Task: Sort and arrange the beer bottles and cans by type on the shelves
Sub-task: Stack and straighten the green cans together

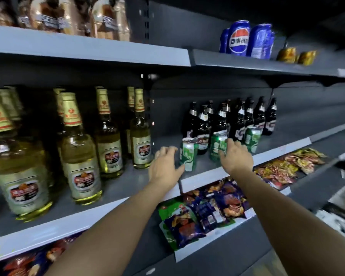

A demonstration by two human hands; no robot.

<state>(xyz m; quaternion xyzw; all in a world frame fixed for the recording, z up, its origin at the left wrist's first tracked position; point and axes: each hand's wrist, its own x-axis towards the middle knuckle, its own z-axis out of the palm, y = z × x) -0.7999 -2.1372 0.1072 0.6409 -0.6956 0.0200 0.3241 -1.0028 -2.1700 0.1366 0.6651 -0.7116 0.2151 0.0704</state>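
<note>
The person's left hand [163, 166] and right hand [236, 156] are reaching, fingers apart, gripping nothing, toward three green cans [188, 154] standing in front of the dark bottles [237, 120] on the middle shelf [245, 168]. Pale bottles [78, 148] are already standing grouped leftward; the cans are seemingly awaiting sorting. Snack packets [207, 214] are lying below.

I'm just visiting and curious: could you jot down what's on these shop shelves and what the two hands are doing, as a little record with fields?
left hand: open, reaching beside the left green can; contact unclear
right hand: open, fingers at the middle green can
third green can: stands further right, untouched
dark bottles: upright in a cluster behind the cans
clear bottles: upright, gold foil necks, left section
shelf above: blue cola cans, small gold cans
shelf below: snack packets
</note>
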